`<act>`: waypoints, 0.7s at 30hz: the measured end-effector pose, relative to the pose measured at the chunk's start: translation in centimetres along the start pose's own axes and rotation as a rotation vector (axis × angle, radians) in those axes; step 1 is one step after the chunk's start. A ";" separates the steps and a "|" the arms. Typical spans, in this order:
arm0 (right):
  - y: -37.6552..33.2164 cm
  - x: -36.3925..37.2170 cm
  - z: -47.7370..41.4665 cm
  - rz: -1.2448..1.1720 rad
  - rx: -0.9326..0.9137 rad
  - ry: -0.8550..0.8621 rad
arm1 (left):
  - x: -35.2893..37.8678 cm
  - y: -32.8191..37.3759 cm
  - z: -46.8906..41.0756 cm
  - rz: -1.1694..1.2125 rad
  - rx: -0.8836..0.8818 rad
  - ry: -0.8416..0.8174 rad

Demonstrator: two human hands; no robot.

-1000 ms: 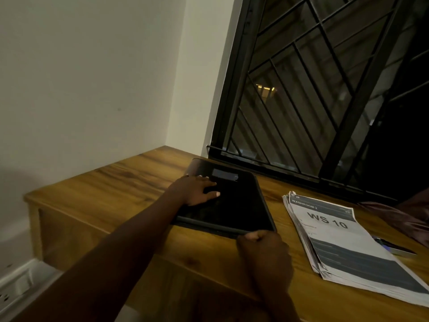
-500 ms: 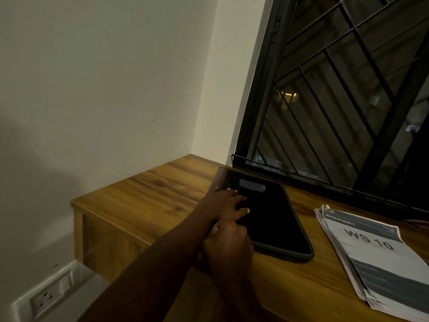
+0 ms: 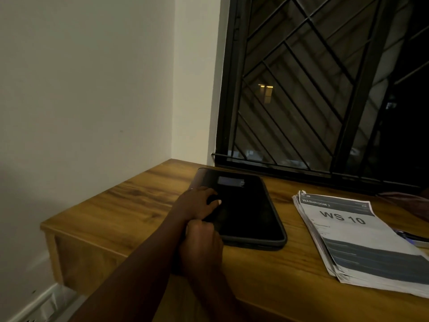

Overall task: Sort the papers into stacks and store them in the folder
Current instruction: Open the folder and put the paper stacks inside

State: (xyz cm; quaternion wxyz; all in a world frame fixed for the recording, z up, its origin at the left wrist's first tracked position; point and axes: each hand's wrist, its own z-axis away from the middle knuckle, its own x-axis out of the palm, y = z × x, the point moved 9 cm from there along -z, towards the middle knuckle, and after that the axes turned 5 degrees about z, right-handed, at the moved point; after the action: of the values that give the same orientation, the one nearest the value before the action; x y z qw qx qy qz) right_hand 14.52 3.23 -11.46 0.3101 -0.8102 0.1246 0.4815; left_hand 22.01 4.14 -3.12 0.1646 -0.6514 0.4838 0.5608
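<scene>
A black zip folder (image 3: 250, 212) lies shut and flat on the wooden desk (image 3: 130, 205), below the window. My left hand (image 3: 197, 203) rests on its left part, fingers spread over the cover. Just below it, my right hand (image 3: 202, 238) is curled at the folder's near-left corner; what its fingertips pinch there is hidden. To the right of the folder, apart from it, lies a stack of printed papers (image 3: 348, 233) with "WS 10" on the top sheet.
A black window grille (image 3: 301, 89) runs along the desk's back edge. A dark cloth (image 3: 406, 203) and a pen-like object (image 3: 411, 237) sit at the far right by the papers. The desk's left end meets the wall; a wall socket (image 3: 44, 310) shows low down.
My right hand has slid left along the folder's near edge, from its middle to the near-left corner. My left hand has stayed on the cover.
</scene>
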 end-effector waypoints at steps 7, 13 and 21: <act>-1.0 -10.1 1.9 -0.279 -0.096 -0.169 | -0.5 0.0 -0.4 -0.012 -0.067 -0.030; 6.0 -14.5 -4.7 -0.253 0.007 -0.054 | -1.1 0.1 -2.0 -0.082 -0.090 -0.035; 15.2 -15.8 -11.4 -0.438 0.132 0.036 | -2.0 -0.5 -4.1 0.076 -0.166 0.106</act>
State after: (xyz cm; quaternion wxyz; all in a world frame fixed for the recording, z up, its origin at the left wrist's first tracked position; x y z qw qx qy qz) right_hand 6.91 -17.14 0.23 0.4574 -0.8043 -0.0177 0.3790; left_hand 24.92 2.17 -0.25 0.0630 -0.6729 0.4680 0.5694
